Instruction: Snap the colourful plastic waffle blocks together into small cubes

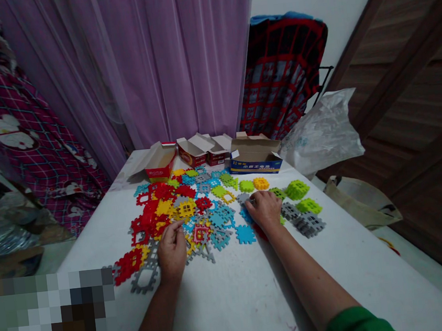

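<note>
A pile of flat plastic building pieces with notched edges spreads over the white table, including a red piece (142, 224), a yellow window piece (186, 209) and a teal piece (221, 216). My left hand (171, 252) is over the pile's near edge, thumb and fingers drawn together; anything between them is too small to make out. My right hand (265, 209) curls down at the pile's right side, beside a grey piece (243, 198). Its fingertips are partly hidden, so what they grip is unclear. A blue square piece (245, 234) lies just left of the right wrist.
Stacks of green pieces (297, 189) and grey pieces (309, 224) lie to the right. Along the back stand an open red box (160, 172), two smaller boxes and a blue box (256, 166). A clear plastic bag (320, 134) hangs by the table's right edge.
</note>
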Demonstrator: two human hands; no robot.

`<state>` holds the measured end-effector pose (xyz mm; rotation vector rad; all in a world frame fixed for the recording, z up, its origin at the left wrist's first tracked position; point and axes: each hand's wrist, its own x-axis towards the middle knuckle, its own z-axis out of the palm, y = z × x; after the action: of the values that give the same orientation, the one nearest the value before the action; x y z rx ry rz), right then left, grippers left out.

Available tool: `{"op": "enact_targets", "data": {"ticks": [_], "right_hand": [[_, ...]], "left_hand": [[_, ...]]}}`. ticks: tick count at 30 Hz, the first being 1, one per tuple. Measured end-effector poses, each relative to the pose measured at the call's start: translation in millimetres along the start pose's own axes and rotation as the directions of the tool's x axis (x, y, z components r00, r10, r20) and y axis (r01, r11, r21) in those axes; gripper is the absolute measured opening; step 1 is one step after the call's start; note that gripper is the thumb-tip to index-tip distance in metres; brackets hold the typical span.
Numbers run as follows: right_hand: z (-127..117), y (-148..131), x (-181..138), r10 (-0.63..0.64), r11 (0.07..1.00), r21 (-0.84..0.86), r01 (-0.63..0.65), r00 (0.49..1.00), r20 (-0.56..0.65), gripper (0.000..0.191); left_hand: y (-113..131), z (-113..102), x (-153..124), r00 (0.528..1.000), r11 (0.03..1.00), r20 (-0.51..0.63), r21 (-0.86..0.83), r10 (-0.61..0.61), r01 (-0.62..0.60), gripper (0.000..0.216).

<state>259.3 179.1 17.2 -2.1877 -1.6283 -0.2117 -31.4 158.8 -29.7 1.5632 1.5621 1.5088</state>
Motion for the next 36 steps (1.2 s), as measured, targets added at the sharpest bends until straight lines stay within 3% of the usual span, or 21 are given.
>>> {"op": "enact_targets", "data": {"ticks": [4,8,10,13,18,21,27,36], "right_hand": [[-6.8,16.3,-2.6,-0.033,0.998,0.051,0.034,0.999,-0.020,0.028],[-14.4,26.1,12.5,-0.142,0.990,0.006,0.142,0.982,0.124,0.035],[-18.1,25.5,27.3,-0.281,0.956,-0.016,0.293,0.931,0.234,0.040],[-23.0,20.7,51.4,-0.453,0.866,-0.031,0.500,0.809,0.375,0.051],[-29.0,13.8,77.8,-0.556,0.730,-0.067,0.680,0.648,0.520,0.076],[-30.3,10.9,84.4,-0.583,0.682,-0.063,0.729,0.593,0.555,0.076],[-24.2,6.7,89.4,-0.598,0.629,-0.078,0.773,0.546,0.587,0.071],[-23.6,7.1,87.8,-0.575,0.682,-0.062,0.729,0.586,0.570,0.072]], "left_hand": [[0.9,-0.6,0.3,1.000,1.000,0.006,-0.003,0.007,-0.007,0.031],[1.7,-0.2,0.0,1.000,1.000,0.002,-0.008,-0.009,0.009,0.031],[1.2,0.1,-0.3,1.000,1.000,0.000,-0.011,-0.009,0.009,0.032],[0.5,0.2,-0.5,1.000,1.000,0.002,-0.004,-0.020,0.020,0.032],[1.8,0.0,-0.3,1.000,1.000,-0.015,-0.003,-0.020,0.020,0.032],[2.1,0.0,-0.3,1.000,1.000,-0.020,-0.011,-0.016,0.016,0.032],[-2.2,0.3,-0.6,1.000,1.000,-0.014,-0.017,-0.016,0.016,0.032],[2.4,-0.8,-0.7,1.000,1.000,-0.015,0.003,0.002,-0.002,0.031]]}}
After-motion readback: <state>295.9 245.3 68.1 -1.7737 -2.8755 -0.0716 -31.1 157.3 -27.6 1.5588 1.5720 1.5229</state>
